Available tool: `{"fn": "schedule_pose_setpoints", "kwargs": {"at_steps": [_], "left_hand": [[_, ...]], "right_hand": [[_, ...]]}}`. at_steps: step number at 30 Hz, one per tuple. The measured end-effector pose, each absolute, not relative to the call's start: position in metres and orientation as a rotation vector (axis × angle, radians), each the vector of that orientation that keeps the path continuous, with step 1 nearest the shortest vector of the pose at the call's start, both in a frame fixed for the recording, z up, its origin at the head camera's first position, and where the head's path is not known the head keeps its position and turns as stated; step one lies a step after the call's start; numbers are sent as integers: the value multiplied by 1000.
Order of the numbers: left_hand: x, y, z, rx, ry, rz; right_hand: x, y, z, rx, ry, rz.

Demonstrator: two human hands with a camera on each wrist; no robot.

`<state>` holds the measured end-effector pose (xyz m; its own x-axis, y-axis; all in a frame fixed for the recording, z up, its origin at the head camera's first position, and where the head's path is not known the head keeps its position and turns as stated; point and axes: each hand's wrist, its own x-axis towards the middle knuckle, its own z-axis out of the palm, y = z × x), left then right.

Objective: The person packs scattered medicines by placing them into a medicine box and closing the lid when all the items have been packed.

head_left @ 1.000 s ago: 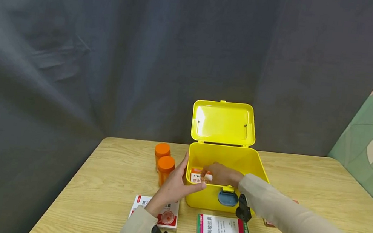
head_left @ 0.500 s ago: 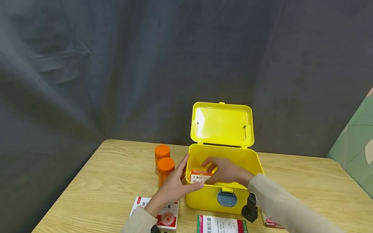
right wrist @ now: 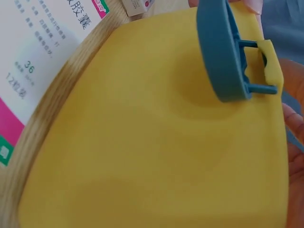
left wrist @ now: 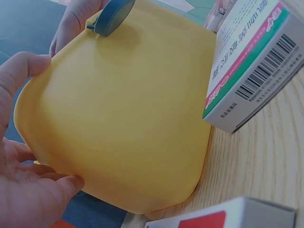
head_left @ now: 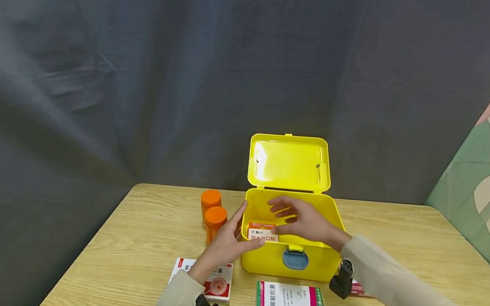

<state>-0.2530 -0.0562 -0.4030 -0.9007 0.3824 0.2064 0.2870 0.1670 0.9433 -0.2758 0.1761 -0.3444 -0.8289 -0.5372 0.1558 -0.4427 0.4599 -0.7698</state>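
Observation:
A yellow medicine box [head_left: 262, 260] stands on the table, its lid [head_left: 291, 163] raised at the back. My left hand [head_left: 226, 243] rests on its front left corner, thumb at the front rim and fingers against the left wall. The left wrist view shows these fingers [left wrist: 64, 183] touching the yellow wall. Above the box's inside hovers my right hand [head_left: 309, 222], fingers loosely bent and apart, holding nothing. A small white and orange box of adhesive bandages [head_left: 259, 233] sits inside at the front left, its lower part hidden by the front wall.
Two orange-capped bottles [head_left: 216, 217] stand left of the medicine box. In front lie a green, white and pink capsule box [head_left: 287, 304] and a white and red medicine box [head_left: 220, 275], partly behind the left hand. Another reddish box [head_left: 360, 289] is at the right, behind the sleeve.
The right hand has let go of the bandage box and risen to the right, its fingers spreading. The left hand stays at the medicine box's corner.

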Motion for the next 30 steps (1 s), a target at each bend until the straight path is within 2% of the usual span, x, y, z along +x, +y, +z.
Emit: {"fn": "schedule_pose_setpoints", "kwargs": {"at_steps": [30], "left_hand": [[-250, -71, -403, 706, 2287, 1912]], "right_hand": [[-242, 212, -332, -894, 2724, -1515]]}}
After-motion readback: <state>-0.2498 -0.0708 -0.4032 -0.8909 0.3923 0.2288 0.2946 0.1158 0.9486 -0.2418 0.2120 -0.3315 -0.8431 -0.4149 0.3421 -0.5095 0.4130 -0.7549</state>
